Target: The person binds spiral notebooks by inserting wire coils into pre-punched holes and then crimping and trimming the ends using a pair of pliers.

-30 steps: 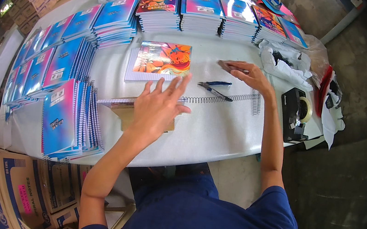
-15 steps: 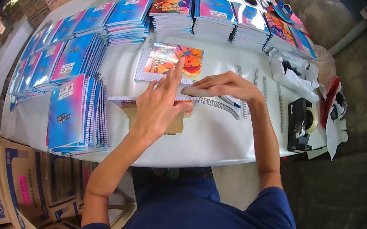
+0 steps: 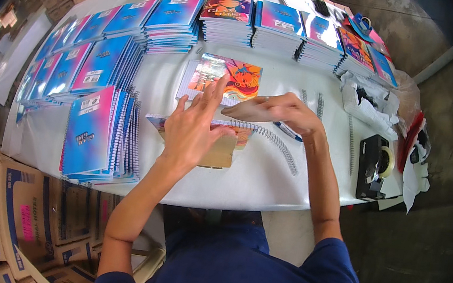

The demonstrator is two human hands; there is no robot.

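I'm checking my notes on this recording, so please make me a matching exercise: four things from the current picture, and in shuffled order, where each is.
Things:
1. black tape dispenser with a cream roll
2. thin silver wire spiral coil
3. glossy orange patterned cover
4. brown cardboard cartons with blue markings

Places:
A. lying on white pages, beyond the left hand
B. at the lower left, beside and below the white table
C. near the table's right end
D. curving between the left hand and the dispenser

Pairs: 1-C, 2-D, 3-A, 4-B
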